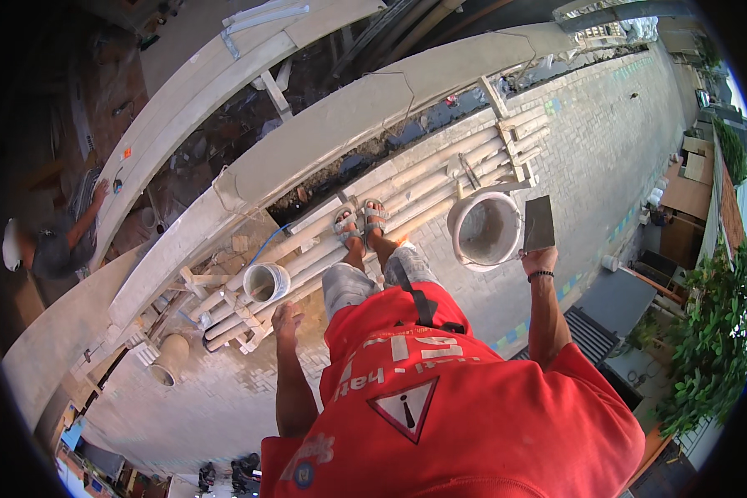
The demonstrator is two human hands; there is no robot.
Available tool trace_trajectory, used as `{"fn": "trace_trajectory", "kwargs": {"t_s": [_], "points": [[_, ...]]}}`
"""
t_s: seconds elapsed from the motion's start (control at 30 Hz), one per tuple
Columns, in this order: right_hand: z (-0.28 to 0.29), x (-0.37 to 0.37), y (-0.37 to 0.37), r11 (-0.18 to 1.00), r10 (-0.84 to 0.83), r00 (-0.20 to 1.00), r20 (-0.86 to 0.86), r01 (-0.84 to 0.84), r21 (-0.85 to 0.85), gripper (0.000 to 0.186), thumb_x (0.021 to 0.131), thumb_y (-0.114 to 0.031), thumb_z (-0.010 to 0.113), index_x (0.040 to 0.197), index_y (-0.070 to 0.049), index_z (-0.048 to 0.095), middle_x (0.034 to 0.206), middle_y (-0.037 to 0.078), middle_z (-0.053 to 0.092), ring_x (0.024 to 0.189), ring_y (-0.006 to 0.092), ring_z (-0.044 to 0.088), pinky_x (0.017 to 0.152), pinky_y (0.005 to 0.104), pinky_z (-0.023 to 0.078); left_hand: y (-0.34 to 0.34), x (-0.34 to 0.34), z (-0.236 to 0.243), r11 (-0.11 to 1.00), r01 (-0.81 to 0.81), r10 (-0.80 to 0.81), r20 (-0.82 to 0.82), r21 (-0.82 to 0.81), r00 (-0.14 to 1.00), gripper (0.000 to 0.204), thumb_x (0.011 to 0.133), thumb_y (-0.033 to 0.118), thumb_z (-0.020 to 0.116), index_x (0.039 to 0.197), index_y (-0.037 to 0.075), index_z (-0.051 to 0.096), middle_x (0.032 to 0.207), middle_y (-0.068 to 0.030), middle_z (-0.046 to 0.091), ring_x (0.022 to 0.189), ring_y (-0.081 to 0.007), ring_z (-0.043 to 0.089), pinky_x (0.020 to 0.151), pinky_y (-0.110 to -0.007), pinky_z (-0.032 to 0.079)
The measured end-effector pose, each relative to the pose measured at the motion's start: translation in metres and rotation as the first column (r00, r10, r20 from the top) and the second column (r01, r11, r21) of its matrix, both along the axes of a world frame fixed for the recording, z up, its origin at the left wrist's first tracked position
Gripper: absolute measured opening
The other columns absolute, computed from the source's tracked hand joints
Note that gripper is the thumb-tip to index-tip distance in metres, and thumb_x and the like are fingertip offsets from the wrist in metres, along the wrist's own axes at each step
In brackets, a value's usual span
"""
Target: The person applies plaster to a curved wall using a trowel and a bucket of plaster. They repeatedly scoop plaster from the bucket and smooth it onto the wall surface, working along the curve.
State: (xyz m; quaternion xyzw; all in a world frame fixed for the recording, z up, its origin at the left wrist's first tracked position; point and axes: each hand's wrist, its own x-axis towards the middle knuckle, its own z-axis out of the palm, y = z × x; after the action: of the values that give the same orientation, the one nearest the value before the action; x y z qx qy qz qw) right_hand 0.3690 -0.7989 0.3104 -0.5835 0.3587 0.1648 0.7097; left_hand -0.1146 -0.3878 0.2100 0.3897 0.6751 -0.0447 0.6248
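Grey paving (593,153) spreads around and below the large bucket (484,231), my landmark, and a long concrete ledge (324,137) curves past beyond it. Through my head feed I see a flat trowel-like plate (539,222) just right of that bucket: dark grey, thin, rectangular and straight-edged, its face dull. Its long axis runs away from the wearer's body, near end in the grip, far end pointing out past the bucket's right rim, leaning only slightly.

Of the two hands, the right hand (539,261) is closed around the plate's near end, right of and nearer than the bucket. The left hand (286,320) is well left of the bucket, fingers loosely bent, near a small white bucket (266,283); I cannot tell whether it grips anything. Sandalled feet (361,219) stand on pale poles (423,178) left of the landmark.

For writing, I get white lettering, a triangular warning sign and a small round blue emblem on the red shirt (473,415), nearer than the bucket. Far left of it, a co-worker (58,236) reaches toward a pale beam (153,124).
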Motion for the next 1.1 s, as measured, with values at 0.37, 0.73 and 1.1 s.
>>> {"fn": "trace_trajectory", "kwargs": {"t_s": [0.37, 0.73, 1.1], "points": [[-0.047, 0.009, -0.034, 0.999, -0.015, 0.993, -0.121, 0.02, 0.032, 0.033, 0.085, -0.04, 0.045, 0.099, -0.015, 0.062, 0.097, 0.005, 0.064, 0.086, 0.0219, 0.053, 0.072, 0.037, 0.038, -0.012, 0.018, 0.002, 0.998, -0.058, 0.057, -0.036, -0.026, 0.998, 0.037, 0.089, 0.041, 0.058, 0.111, 0.011, 0.057, 0.104, -0.0057, 0.064, 0.074, -0.0193, 0.064, 0.068, -0.032, 0.044], [-0.071, 0.001, -0.059, 0.996, 0.007, 0.986, -0.169, 0.008, 0.084, 0.034, 0.085, -0.043, 0.044, 0.095, -0.016, 0.062, 0.095, 0.002, 0.064, 0.082, 0.0215, 0.052, 0.068, 0.0362, 0.035, -0.029, 0.015, 0.006, 0.999, -0.024, 0.022, -0.048, -0.048, 0.999, 0.039, 0.089, 0.038, 0.057, 0.117, 0.01, 0.053, 0.107, -0.009, 0.063, 0.076, -0.0216, 0.065, 0.067, -0.033, 0.045], [-0.016, -0.024, -0.023, 0.98, -0.198, 0.98, -0.018, 0.198, 0.022, 0.018, 0.079, -0.037, 0.053, 0.079, -0.02, 0.059, 0.071, -0.004, 0.059, 0.061, 0.0171, 0.049, 0.056, 0.0343, 0.034, 0.005, 0.026, -0.025, 0.999, 0.034, -0.032, 0.088, -0.016, 0.996, 0.041, 0.089, 0.035, 0.056, 0.117, 0.006, 0.052, 0.105, -0.0118, 0.063, 0.071, -0.0225, 0.065, 0.059, -0.03, 0.044]]}}
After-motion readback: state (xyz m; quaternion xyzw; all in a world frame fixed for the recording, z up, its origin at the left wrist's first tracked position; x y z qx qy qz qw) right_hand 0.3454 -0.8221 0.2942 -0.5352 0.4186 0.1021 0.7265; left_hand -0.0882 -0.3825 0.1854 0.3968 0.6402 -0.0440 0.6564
